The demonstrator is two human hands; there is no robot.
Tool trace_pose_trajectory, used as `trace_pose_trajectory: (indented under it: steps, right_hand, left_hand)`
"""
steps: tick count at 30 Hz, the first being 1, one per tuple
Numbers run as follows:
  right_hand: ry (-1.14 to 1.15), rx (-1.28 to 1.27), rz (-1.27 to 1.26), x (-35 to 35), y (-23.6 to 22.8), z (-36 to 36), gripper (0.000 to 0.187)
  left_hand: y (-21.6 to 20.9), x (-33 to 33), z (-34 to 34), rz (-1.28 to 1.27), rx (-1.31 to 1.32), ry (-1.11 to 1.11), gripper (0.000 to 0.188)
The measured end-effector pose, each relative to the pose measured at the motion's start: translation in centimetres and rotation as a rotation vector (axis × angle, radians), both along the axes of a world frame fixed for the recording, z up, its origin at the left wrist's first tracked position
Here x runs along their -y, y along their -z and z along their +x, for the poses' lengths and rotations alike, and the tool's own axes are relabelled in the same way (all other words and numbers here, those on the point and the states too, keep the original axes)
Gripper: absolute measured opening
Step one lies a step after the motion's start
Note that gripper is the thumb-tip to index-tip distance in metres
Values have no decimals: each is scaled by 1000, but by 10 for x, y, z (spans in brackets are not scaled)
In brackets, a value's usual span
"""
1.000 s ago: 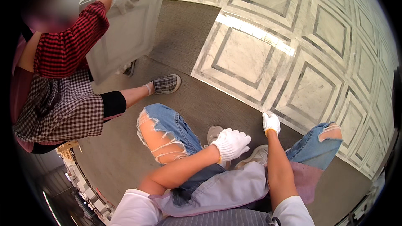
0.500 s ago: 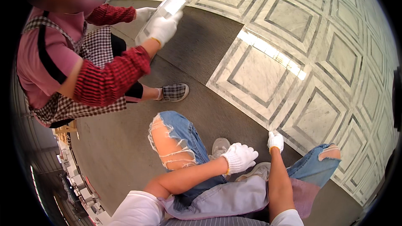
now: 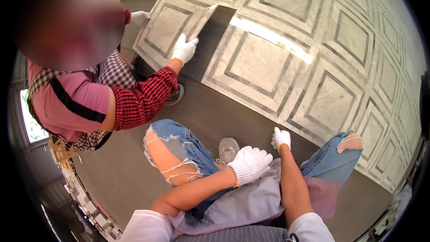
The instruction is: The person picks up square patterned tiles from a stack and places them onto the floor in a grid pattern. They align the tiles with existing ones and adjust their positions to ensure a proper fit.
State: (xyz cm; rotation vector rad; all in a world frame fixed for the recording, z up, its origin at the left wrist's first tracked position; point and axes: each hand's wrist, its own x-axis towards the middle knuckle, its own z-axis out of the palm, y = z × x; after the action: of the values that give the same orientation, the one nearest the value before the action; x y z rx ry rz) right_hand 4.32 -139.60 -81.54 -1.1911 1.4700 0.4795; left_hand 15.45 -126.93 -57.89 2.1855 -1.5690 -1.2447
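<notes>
Left grip [image 3: 251,166] and right grip [image 3: 281,139]: fingers bent, can't tell if closed | laid tiles [image 3: 257,65] fill ahead-right | ahead-left, one tilted tile [image 3: 168,22] in co-worker's hands [image 3: 184,49], not yet flat

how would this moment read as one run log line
left hand: gloved, between knees | right hand: gloved, near laid tiles | co-worker: both hands on tilted tile
</notes>
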Motion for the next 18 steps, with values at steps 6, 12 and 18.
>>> trace_pose_trajectory:
  steps: [6, 12, 18]
  right_hand:
    - [221, 21, 146, -8, -2, 7, 44]
    - [228, 1, 170, -7, 2, 10, 50]
    - [195, -8, 175, -8, 7, 8, 54]
  left_hand:
    - [-4, 4, -4, -30, 22, 9, 23]
    - [-2, 1, -3, -28, 16, 7, 23]
    - [0, 1, -4, 4, 19, 19, 24]
